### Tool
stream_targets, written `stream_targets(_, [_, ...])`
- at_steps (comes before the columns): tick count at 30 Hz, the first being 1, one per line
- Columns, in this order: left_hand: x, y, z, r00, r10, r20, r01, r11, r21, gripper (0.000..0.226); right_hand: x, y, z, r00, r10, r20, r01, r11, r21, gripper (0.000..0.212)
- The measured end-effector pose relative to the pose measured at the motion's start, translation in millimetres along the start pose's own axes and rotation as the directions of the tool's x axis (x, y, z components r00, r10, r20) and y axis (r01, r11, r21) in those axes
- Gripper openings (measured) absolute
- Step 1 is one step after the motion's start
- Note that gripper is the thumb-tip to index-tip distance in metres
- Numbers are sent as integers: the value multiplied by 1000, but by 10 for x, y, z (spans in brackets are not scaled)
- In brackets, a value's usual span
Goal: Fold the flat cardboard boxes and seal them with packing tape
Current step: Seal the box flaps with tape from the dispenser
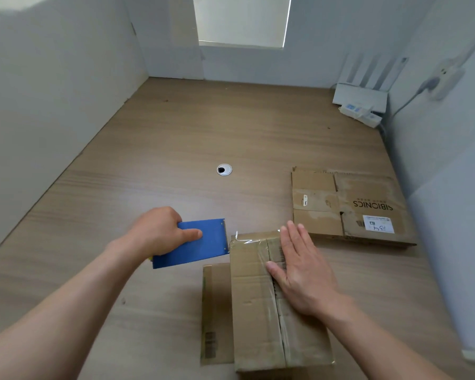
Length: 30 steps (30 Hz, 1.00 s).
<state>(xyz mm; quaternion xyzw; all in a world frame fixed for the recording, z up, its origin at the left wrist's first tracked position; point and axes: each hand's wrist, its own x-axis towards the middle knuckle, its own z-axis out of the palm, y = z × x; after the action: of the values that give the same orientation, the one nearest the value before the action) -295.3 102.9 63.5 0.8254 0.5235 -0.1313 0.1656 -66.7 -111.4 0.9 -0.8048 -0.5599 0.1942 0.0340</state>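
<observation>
Left hand (159, 231): fingers curled round the blue tape dispenser (200, 244), thumb lying along its flat side; grip closed on the tool, which is tilted with its toothed end pointing toward the right hand (302, 270).

Right hand: flat, fingers straight and close together, palm pressing down on the top of the folded box (258, 311); it grasps nothing.

We note the folded box lies directly under the right hand and just to the right of the dispenser's toothed end; clear tape (272, 297) runs along the top seam, passing beside the right thumb and over the far edge.

A flat cardboard sheet (215, 311) sticks out from the box on the left-hand side, below the dispenser.

Beyond the right fingertips, apart from them, a flat cardboard box (348, 207) lies on the table (176, 146); its printing reads upside down and it carries a white label (379, 224).

Beyond the left hand, well apart: a round cable grommet (224, 169).
</observation>
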Motion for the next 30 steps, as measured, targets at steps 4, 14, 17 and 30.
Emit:
stream_targets(4, [-84,158,368,988,9,-157,22,981,194,45,-9,-23,-22,1000,-1,-18,1,1000,-5,94])
stream_targets(14, [-444,-857,1608,949,-64,-310,99,990,99,25,-27,-32,-21,999,-2,-37,1,1000,-23,90])
stream_targets(17, [-569,-1000,1863,960,-197,-201,206,978,26,29,-31,-44,-32,999,-4,-44,3,1000,-14,84])
stream_targets(30, [-530,1128,1164,962,66,-264,-238,670,-703,72,-12,4,43,998,-16,-63,20,998,58,96])
